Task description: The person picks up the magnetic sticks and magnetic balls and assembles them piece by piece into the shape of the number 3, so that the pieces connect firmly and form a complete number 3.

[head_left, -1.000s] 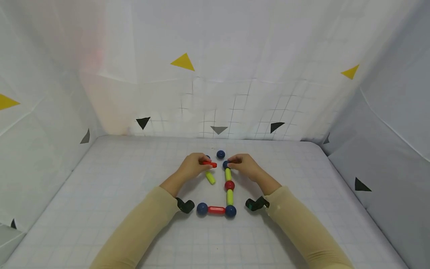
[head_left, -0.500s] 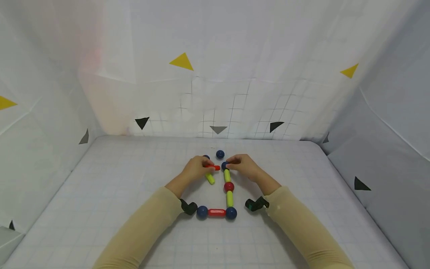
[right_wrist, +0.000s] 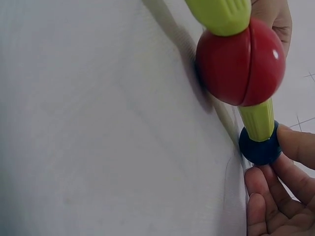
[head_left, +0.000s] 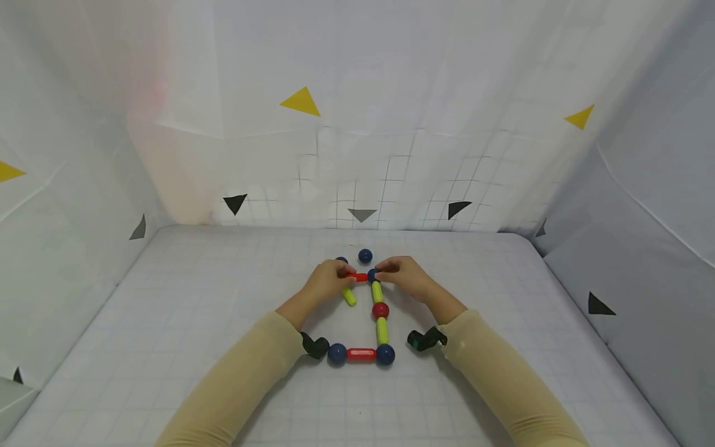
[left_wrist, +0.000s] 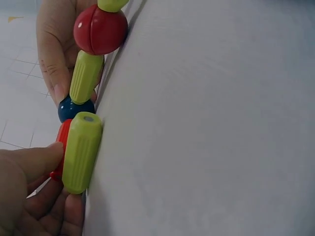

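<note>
My left hand (head_left: 326,282) pinches a short red rod (head_left: 360,277) between thumb and fingers. The rod's right end meets a dark blue ball (head_left: 373,274), which my right hand (head_left: 410,276) pinches from the other side. From that ball a chain runs toward me: a yellow-green rod (head_left: 377,292), a red ball (head_left: 380,310), another yellow-green rod (head_left: 382,331) and a blue corner ball (head_left: 385,355). In the left wrist view, a separate yellow-green rod (left_wrist: 81,152) partly covers the held red rod (left_wrist: 60,147). The right wrist view shows fingers around the blue ball (right_wrist: 260,146).
At the near end, a red rod (head_left: 361,354) joins the corner ball to another blue ball (head_left: 337,354). A loose blue ball (head_left: 365,256) lies beyond the hands. One more blue ball (head_left: 342,260) is partly hidden behind my left hand. White sheets (head_left: 357,155) enclose the table.
My left hand has moved slightly right and nearer with the red rod. The gap between the rod and the held blue ball has closed. The right hand stays almost still.
</note>
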A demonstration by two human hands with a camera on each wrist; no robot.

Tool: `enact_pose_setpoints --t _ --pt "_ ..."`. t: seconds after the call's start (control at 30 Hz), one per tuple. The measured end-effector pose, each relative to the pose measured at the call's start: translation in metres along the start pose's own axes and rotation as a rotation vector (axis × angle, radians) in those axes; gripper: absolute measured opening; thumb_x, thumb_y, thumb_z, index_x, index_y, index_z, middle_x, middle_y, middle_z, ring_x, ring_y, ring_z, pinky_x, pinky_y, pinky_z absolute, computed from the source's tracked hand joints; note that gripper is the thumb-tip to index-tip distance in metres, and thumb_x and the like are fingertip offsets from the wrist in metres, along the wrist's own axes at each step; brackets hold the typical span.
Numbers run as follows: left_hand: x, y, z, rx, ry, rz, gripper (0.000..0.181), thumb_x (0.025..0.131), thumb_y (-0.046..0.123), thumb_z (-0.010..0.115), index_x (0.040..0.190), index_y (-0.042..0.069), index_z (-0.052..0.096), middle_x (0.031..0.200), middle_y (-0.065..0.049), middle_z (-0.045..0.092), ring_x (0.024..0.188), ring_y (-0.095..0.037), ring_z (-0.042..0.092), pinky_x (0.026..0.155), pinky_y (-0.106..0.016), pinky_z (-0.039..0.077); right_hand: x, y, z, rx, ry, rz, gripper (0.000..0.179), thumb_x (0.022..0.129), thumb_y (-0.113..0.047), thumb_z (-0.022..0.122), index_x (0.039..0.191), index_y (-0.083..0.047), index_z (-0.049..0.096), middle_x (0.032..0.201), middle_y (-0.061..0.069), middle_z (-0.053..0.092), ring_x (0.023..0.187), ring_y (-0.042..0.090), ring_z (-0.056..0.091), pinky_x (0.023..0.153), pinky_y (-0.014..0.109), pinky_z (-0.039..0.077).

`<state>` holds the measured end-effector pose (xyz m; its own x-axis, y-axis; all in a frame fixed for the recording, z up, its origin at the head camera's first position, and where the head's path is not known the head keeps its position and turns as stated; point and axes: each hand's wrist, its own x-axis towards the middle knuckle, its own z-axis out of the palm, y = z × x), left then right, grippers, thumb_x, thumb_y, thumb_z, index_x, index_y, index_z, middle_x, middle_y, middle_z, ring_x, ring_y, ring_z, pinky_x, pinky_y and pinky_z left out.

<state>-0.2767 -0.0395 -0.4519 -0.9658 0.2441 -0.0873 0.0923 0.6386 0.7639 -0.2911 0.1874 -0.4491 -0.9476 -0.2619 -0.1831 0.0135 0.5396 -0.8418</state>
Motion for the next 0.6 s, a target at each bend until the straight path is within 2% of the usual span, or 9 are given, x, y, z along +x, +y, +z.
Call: enact_pose_setpoints --t 0.33,0.6 --pt "-0.0011 0.0002 0.0004 0.014 0.056 0.006 0.016 0.092 0.022 0.074 0.106 0.013 0.074 0.103 -0.001 0.069 0.095 -0.019 0.060 0.090 -0.035 0.051 0.0005 0.0009 -0.0002 -0.002 0.005 0.004 0.031 0.094 -0.022 0.072 0.121 -0.009 0.069 0.115 0.006 0.067 0.109 0.023 0.059 0.099 0.040 0.048" --pt "-0.0056 0.0014 -0.0037 -0.014 0.048 0.022 0.018 0.092 0.016 0.073 0.109 0.009 0.073 0.103 -0.003 0.069 0.093 -0.018 0.061 0.088 -0.033 0.052 -0.0006 0.0003 -0.0004 -0.008 -0.004 0.004 0.034 0.094 -0.022 0.071 0.126 -0.011 0.067 0.123 0.007 0.066 0.116 0.024 0.058 0.104 0.045 0.046"
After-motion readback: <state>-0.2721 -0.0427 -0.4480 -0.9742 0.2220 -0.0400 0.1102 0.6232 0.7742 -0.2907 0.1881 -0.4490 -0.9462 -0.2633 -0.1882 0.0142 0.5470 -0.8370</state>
